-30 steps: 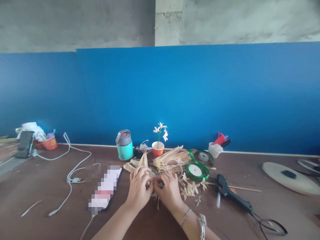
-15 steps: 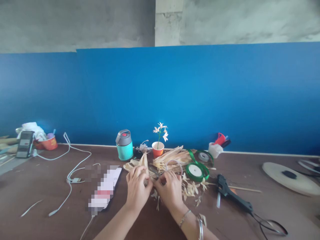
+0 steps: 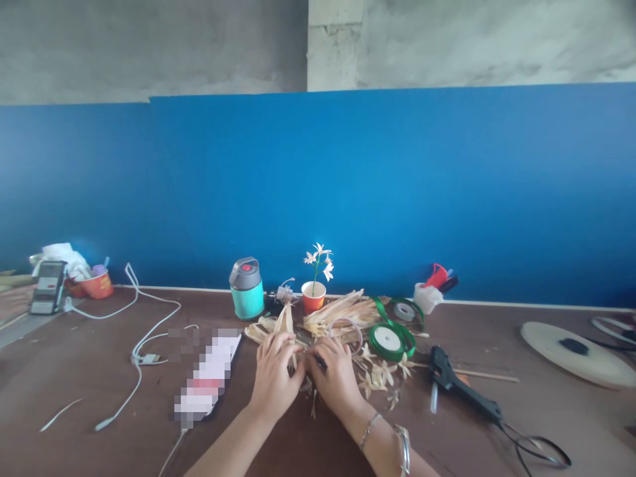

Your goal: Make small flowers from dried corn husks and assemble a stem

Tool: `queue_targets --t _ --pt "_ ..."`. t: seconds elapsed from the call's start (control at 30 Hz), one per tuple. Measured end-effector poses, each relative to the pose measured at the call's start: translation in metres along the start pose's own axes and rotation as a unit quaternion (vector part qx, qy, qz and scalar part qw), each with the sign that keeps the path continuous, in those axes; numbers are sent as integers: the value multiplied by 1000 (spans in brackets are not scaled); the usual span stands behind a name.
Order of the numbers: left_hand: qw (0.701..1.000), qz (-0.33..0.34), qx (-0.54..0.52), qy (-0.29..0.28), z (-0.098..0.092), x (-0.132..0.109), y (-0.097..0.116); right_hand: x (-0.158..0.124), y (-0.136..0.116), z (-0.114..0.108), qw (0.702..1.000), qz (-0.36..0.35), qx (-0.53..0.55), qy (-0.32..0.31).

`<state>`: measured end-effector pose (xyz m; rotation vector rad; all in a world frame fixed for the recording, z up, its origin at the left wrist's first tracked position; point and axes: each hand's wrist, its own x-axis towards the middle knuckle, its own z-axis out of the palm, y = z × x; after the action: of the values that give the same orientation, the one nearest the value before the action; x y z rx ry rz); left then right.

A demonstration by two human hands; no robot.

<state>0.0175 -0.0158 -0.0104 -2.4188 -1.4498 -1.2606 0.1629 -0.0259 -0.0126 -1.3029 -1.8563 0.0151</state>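
My left hand (image 3: 276, 374) is closed, thumb and fingers bent toward each other in front of the dried corn husks (image 3: 285, 321). Close beside it, my right hand (image 3: 335, 372) has its fingers curled in, with a small dark patch showing by the thumb. The fingertips of both hands nearly meet; whatever lies between them is too small or hidden to name. Cream husk flowers (image 3: 380, 376) lie loose just right of my right hand. Behind the hands, a white-flowered stem (image 3: 317, 271) stands in a red paper cup (image 3: 314, 299).
A phone (image 3: 211, 371) and white cables lie on the left. At the back stands a teal flask (image 3: 247, 295). To the right are a green ribbon roll (image 3: 391, 341), a black glue gun (image 3: 464, 387) with its cord, a white cup of tools (image 3: 427, 298) and a round disc (image 3: 576, 354).
Both hands have shifted slightly, with the fingers changing their bend. My right wrist has turned a little and the bangle sits differently. Objects on the table stay put.
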Motion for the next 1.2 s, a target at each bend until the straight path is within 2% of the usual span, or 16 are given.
queue_targets --t 0.2,0.53,1.07,1.2 --pt "1000 13 16 -11 -1 0 1 0 -2 1 999 -15 -28 -7" --pt "999 -6 44 21 -3 -1 12 0 -8 2 998 -7 -45 34" --pt "994 -22 103 16 1 -1 12 -4 -13 8 996 39 -60 49" --pt "993 -33 107 31 -1 0 8 -3 -5 7 993 67 -61 79"
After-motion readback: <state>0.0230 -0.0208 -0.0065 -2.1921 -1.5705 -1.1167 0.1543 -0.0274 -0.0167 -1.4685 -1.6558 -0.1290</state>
